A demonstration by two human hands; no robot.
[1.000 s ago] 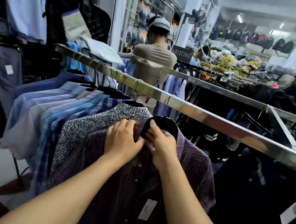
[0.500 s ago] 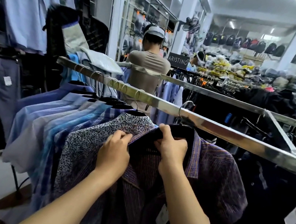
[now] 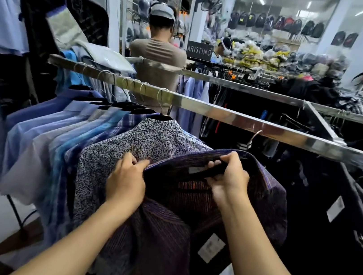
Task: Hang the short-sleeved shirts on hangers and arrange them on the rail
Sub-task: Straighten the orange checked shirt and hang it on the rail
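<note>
Right hand (image 3: 228, 177) clamps the black hanger (image 3: 217, 167) inside the collar of a purple striped shirt (image 3: 160, 240) while the left hand (image 3: 127, 181) pinches the collar's edge, as I follow the head-camera feed from my remote station. The shirt sits low in the centre of my view, just under the steel rail (image 3: 248, 125), with a white price tag (image 3: 211, 247) on its front. A dark-and-white leaf-print shirt (image 3: 140, 140) presses against its left side, the nearest of a tight row of blue shirts (image 3: 59, 131) hooked on the rail. Dark garments (image 3: 328, 218) hang close on its right. Beyond, I see a second rail (image 3: 242, 86), a person in a tan shirt (image 3: 158, 63) with back turned, a black "ARISTINO" sign (image 3: 199, 51) and backpacks (image 3: 275, 23) along the far wall. The hanger's long axis runs roughly left to right across my view, the collar opening toward me. Its wire hook (image 3: 254, 137) points up at the rail's lower edge, and I cannot tell whether it touches. The right hand's fingers curl tight round the hanger, and the left hand's thumb and fingers are closed on cloth.
</note>
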